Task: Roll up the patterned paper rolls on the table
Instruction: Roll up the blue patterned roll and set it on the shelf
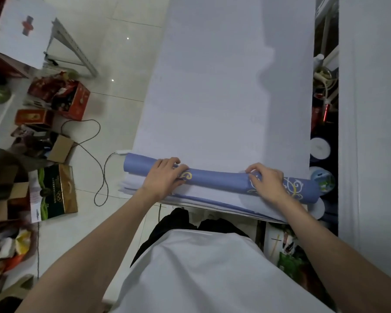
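Head view: the pale unrolled paper sheet (pixel 224 86) stretches away beyond the fingertips. The blue patterned paper roll (pixel 218 178) lies crosswise beneath them. The left hand (pixel 163 177) and right hand (pixel 266 180) grip it, fingers curled over its top.

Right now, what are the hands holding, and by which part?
Both grip the blue patterned paper roll: left hand left of its middle, right hand near its right end, each curled over its top.

Head camera looks steeply down, close over left hand (pixel 164 177) and right hand (pixel 266 180).
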{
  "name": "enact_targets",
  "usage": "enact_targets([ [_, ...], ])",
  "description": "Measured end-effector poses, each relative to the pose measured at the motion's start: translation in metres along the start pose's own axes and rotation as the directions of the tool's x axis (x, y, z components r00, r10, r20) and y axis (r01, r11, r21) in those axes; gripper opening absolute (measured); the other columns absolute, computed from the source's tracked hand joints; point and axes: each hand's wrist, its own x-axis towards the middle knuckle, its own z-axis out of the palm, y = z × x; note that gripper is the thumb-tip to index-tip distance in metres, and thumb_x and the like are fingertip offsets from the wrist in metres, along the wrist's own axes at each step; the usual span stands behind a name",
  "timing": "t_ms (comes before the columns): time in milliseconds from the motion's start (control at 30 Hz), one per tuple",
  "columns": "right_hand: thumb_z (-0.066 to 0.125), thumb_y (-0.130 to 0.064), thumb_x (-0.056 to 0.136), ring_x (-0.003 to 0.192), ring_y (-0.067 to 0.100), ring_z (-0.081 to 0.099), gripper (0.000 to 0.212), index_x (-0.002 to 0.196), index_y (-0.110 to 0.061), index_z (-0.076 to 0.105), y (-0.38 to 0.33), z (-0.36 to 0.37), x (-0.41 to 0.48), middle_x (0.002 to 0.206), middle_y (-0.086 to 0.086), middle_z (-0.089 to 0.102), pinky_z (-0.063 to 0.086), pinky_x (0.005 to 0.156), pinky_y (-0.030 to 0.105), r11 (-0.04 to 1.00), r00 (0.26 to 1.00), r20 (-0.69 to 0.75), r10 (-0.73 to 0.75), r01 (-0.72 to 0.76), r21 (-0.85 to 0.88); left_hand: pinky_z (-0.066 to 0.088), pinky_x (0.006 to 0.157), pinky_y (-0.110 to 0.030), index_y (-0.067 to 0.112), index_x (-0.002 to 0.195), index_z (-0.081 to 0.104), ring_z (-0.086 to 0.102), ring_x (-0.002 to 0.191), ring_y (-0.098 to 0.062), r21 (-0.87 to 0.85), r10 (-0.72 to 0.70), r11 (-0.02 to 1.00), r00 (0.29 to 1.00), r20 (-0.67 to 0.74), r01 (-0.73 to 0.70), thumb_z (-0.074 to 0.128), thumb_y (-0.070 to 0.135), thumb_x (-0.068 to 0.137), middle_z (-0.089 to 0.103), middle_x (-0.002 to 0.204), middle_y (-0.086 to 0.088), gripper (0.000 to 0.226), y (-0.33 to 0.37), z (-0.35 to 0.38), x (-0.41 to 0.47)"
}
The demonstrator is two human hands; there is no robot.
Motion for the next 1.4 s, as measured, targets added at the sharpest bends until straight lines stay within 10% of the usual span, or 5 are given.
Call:
enact_targets([
  [233,0.064,-0.06,0.083,0.109,0.023,0.05,0.045,0.12,-0.034,0.064,0.029,0.014,-0.02,0.117,-0.002,0.052,0.022,0.097,0.036,0.887,0.957,0.084,-0.277,0.288,-0.361,0.041,0.084,-0.039,0.021,0.13,0.056,0.056,0.097,-0.033,0.045,0.016,0.999,0.996,0.09,-0.02,0.044,0.04,0.102,0.056,0.118,-0.011,0.036,-0.007,0.006,0.007],
  [600,0.051,-0.046,0.098,0.101,0.021,0.057,0.014,0.106,-0.036,0.054,0.02,0.012,0.026,0.097,-0.007,0.065,0.025,0.091,0.038,0.992,0.996,0.032,-0.083,0.085,-0.096,0.036,0.09,-0.037,0.017,0.12,0.053,0.054,0.1,-0.029,-0.078,-0.053,0.995,0.996,0.075,0.059,0.042,0.04,0.102,0.058,0.114,-0.005,0.031,-0.022,0.005,0.045],
  [900,0.04,-0.07,0.089,0.108,0.028,0.047,0.061,0.127,-0.026,0.059,0.025,0.015,0.019,0.119,0.004,0.052,0.032,0.092,0.046,0.853,0.97,0.042,-0.241,0.233,-0.467,0.044,0.086,-0.04,0.012,0.116,0.063,0.057,0.091,-0.03,0.076,0.029,0.997,1.0,-0.002,-0.029,0.058,0.048,0.093,0.061,0.104,-0.009,0.043,-0.028,0.008,0.049],
  [1167,0.043,-0.054,0.098,0.107,0.021,0.052,0.034,0.116,-0.03,0.057,0.01,0.006,0.042,0.11,-0.003,0.063,0.028,0.094,0.042,0.919,0.994,-0.038,-0.102,0.079,-0.386,0.038,0.097,-0.038,0.023,0.128,0.049,0.057,0.098,-0.028,0.023,0.041,0.999,0.999,0.017,-0.041,0.036,0.043,0.103,0.06,0.119,-0.008,0.035,-0.034,0.005,0.074],
  [1400,0.049,-0.064,0.091,0.113,0.033,0.049,0.06,0.128,-0.017,0.057,0.003,0.013,0.04,0.129,0.012,0.052,0.027,0.092,0.045,0.859,0.99,-0.077,-0.116,0.062,-0.508,0.047,0.092,-0.045,0.013,0.124,0.059,0.056,0.099,-0.033,0.186,0.138,0.974,0.99,-0.02,-0.132,0.067,0.046,0.089,0.058,0.116,-0.016,0.049,-0.035,0.004,0.077],
])
